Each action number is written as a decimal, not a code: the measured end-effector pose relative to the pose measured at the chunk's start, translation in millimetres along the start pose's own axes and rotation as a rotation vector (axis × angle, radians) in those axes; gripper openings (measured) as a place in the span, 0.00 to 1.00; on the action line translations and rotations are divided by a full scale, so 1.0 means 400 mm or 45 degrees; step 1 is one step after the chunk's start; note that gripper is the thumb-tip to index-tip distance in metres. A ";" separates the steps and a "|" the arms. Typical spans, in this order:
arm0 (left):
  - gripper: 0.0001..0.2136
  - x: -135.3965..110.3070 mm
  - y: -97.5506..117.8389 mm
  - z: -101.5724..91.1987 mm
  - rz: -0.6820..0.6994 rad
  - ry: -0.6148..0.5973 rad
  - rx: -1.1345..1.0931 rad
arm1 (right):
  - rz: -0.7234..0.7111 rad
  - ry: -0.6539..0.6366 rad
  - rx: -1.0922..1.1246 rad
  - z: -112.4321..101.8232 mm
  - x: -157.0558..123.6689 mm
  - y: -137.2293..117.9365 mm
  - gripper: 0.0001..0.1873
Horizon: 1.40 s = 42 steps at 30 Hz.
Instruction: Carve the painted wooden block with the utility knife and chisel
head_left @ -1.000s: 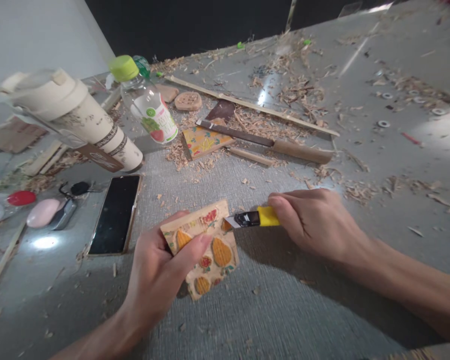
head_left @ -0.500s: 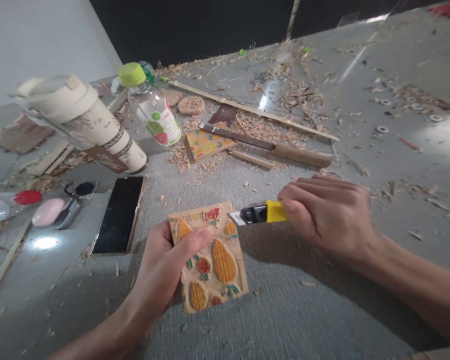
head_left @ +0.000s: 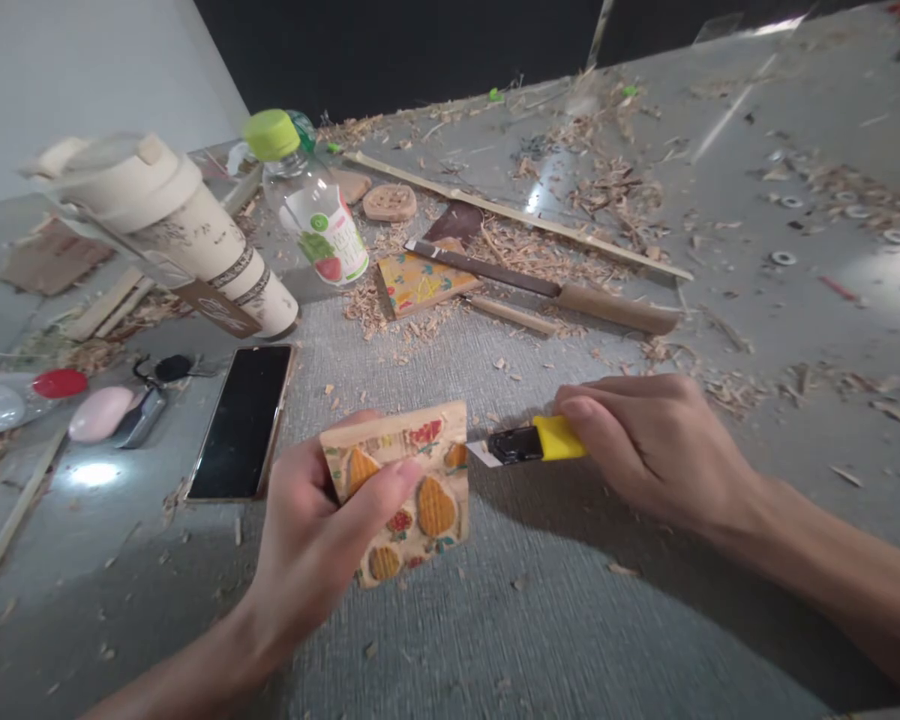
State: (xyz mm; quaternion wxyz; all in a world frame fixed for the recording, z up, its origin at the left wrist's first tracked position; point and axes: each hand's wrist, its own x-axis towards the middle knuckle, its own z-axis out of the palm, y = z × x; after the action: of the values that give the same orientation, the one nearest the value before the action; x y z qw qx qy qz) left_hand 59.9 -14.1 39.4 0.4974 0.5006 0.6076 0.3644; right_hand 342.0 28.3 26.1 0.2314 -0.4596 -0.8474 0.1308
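A carved wooden block (head_left: pixel 439 508) with raised orange pear shapes and red and teal details is gripped in my left hand (head_left: pixel 322 510), thumb across its face and fingers behind. It is tilted above the grey textured table. My right hand (head_left: pixel 637 440) is closed round the yellow handle of a utility knife (head_left: pixel 525 443). The knife's blade points left, its tip close beside the block's right edge; whether they touch I cannot tell. Most of the handle is hidden inside my fist.
Left of the block lies a black phone (head_left: pixel 241 422). Behind stand a beige tumbler (head_left: pixel 195 235) and a green-capped bottle (head_left: pixel 316 215). A yellow painted board (head_left: pixel 412 287), a wooden-handled file (head_left: pixel 615 308) and a long thin strip (head_left: pixel 510 210) lie among wood shavings (head_left: pixel 600 190).
The block has tipped, so its face looks shorter, and my left hand has shifted slightly left. The knife has dropped a little, its blade now beside the block's right edge. The view has shifted slightly.
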 end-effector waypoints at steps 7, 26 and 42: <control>0.13 -0.003 0.025 -0.016 0.292 0.004 0.401 | -0.122 0.018 -0.064 -0.004 0.002 -0.008 0.26; 0.09 -0.001 0.046 -0.009 0.512 -0.008 0.490 | -0.155 -0.033 -0.170 0.003 -0.007 -0.006 0.29; 0.11 -0.009 0.065 -0.002 0.366 0.045 0.525 | -0.134 -0.061 -0.151 -0.001 -0.004 -0.007 0.30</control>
State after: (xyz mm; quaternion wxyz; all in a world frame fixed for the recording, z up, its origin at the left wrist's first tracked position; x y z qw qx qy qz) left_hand 65.5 -11.5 65.1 0.3172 0.6664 0.6002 0.3083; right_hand 341.1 25.4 27.2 0.1901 -0.4240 -0.8820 0.0789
